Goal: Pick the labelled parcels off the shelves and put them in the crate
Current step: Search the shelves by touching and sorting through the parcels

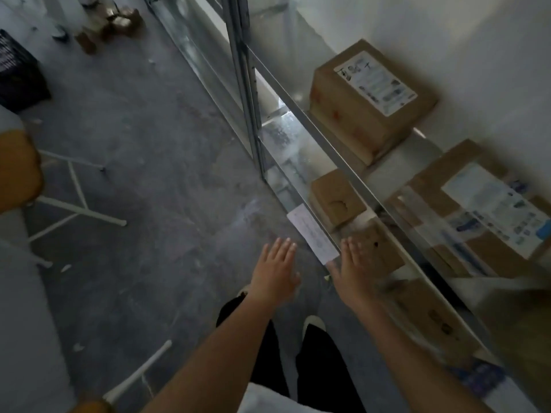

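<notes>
Two cardboard parcels with white labels lie on the upper metal shelf [337, 162]: one at the back [369, 96], a larger taped one [477, 222] nearer me. Smaller brown boxes [335, 198] sit on the shelf below, one with a torn hole. A white label sheet [313, 234] lies at that lower shelf's edge. My left hand [275, 269] is held out flat over the floor, holding nothing. My right hand [354, 269] reaches out flat beside the label sheet, just in front of a small brown box [378, 251]. A black crate [18, 76] stands on the floor far left.
White table legs [74, 192] and an orange object [18, 171] stand at the left. A heap of brown parcels [113, 25] lies on the grey floor at the top left. My feet and dark trousers [313, 338] are below my hands.
</notes>
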Available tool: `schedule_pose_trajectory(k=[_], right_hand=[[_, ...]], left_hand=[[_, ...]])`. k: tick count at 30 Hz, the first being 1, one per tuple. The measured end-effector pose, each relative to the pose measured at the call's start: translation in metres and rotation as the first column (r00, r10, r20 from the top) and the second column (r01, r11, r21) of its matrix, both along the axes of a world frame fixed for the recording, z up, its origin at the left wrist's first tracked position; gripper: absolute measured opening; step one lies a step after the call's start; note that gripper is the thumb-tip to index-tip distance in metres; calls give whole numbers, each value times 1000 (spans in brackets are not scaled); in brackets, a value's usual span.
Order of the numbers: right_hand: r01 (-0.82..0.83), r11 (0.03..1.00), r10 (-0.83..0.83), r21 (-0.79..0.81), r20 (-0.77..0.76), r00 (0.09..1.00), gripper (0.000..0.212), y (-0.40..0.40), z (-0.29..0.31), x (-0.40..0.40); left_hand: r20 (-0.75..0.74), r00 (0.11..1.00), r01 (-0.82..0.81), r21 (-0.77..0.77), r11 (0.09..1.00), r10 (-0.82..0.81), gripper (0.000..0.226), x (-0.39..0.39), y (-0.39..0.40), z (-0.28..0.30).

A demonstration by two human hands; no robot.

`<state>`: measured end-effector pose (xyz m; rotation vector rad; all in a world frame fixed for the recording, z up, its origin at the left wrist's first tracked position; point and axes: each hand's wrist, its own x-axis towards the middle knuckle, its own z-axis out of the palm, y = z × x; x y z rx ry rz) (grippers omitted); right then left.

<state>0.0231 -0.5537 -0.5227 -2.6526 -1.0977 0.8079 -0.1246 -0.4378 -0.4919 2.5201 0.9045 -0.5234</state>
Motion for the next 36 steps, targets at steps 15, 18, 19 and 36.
schedule_pose_trajectory(k=[15, 18, 19, 36], right_hand=[[890, 441, -782, 115, -437, 444, 71, 112, -165, 35], [949, 310, -789, 64, -539, 294, 79, 124, -180, 62], [958, 281, -780, 52, -570, 260, 78, 127, -184, 69], [991, -129, -514, 36, -857, -35, 53, 108, -151, 81]], left_hand=[[22, 935, -289, -527, 799, 354, 58, 145, 200, -196], [57, 862, -334, -686, 647, 505, 59, 198, 204, -205], [45, 858, -331, -713, 618, 511, 57, 210, 203, -208], [165, 770, -238, -822, 517, 616, 48, 196, 221, -177]])
